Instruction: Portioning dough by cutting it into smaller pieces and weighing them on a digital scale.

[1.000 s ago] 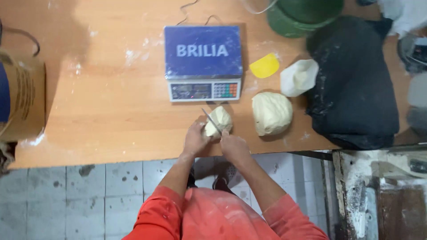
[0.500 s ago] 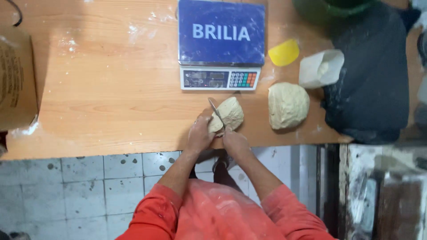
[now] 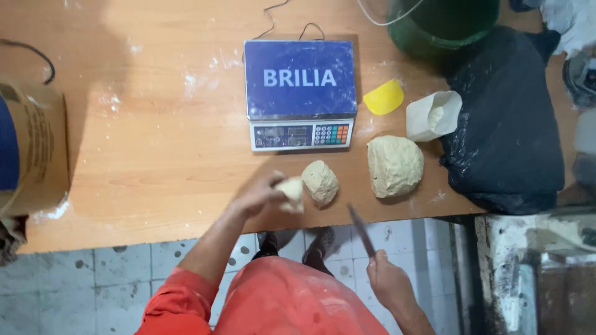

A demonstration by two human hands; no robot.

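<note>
cut: small dough piece (image 3: 290, 193) now split off the dough ball (image 3: 320, 182); lies just left of it, near table (image 3: 155, 161) edge
left hand (image 3: 261, 195): fingers curled round the piece, lifting it
right hand (image 3: 388, 282): fist on knife (image 3: 361, 231); pulled back off table, blade pointing far
vs 0.5 s ago: both hands were on ball, knife in it
unchanged: scale (image 3: 300, 93); big dough (image 3: 395, 166) at right

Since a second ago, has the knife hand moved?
Yes. The right hand with the knife has pulled off the dough, back past the table edge, away from the scale.
</note>
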